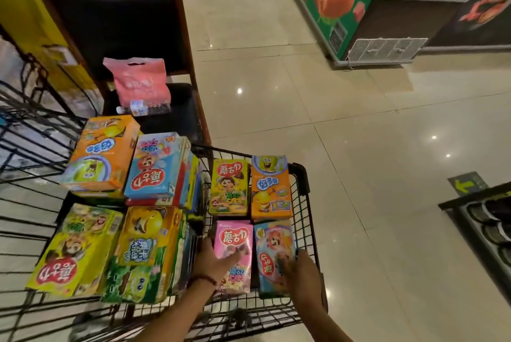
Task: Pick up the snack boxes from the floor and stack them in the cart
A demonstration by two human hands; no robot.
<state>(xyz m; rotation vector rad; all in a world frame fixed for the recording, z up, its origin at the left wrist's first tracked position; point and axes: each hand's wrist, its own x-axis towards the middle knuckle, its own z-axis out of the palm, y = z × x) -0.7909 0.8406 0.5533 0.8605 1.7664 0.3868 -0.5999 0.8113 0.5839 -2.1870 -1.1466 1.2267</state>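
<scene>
- While four snack boxes lie flat inside the black wire cart (304,176), the left hand (214,260) rests on the pink box (235,245), fingers straight and together.
- Right hand (300,272) touches the blue box (272,253); its fingertips are blurred, grip unclear.
- More boxes sit stacked left of the cart.

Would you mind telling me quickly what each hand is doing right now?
Left hand: open, fingers resting flat on the pink box in the cart.
Right hand: on the blue box; grip cannot be told.
</scene>
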